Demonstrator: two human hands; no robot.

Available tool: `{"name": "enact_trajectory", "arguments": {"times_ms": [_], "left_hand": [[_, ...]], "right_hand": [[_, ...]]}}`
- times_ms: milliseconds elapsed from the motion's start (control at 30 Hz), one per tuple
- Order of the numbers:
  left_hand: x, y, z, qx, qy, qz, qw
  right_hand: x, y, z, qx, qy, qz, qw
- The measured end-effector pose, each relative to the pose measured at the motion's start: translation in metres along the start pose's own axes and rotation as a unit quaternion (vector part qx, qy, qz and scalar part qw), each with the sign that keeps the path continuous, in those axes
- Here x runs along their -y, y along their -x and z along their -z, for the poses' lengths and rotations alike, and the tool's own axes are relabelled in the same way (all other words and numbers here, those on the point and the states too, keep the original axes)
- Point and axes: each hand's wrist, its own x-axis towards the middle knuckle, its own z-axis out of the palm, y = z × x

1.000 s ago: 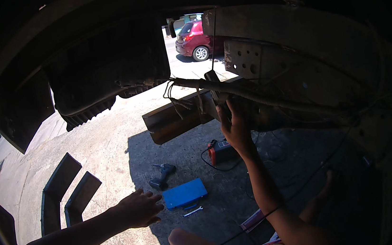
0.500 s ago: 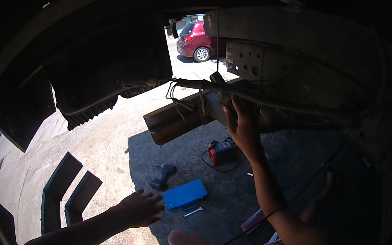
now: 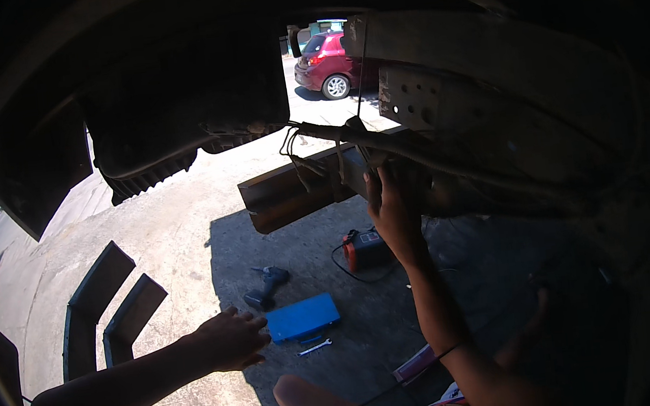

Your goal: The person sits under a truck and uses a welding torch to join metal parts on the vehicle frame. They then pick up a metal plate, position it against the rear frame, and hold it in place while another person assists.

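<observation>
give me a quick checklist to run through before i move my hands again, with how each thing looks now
1. Left hand free: ok, fingers apart and nothing visible in it.
2. Right hand has a firm hold: cannot tell, it is raised to the dark parts by the metal beam and its fingertips are lost in shadow.
3. Loose wires tied up: not ok, they dangle in front of the beam, left of the right hand.
4. Blue case shut: ok, its lid looks closed.
5. Wrench in sight: ok, on the ground beside the case.
6. Drill set down: ok, lying on the ground beyond the case.
</observation>
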Motion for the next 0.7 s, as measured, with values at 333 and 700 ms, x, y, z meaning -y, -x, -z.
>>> {"name": "enact_trajectory", "arguments": {"times_ms": [333,700], "left_hand": [[-0.001,-0.001,0.004,0.03,0.008,0.022,0.999],[-0.001,-0.004,0.004,0.035,0.022,0.024,0.999]], "right_hand": [[0.002,-0.004,0.001,0.003,-0.28,-0.088,0.956],[0.015,0.013,-0.002,0.042,-0.263,-0.113,0.957]]}}
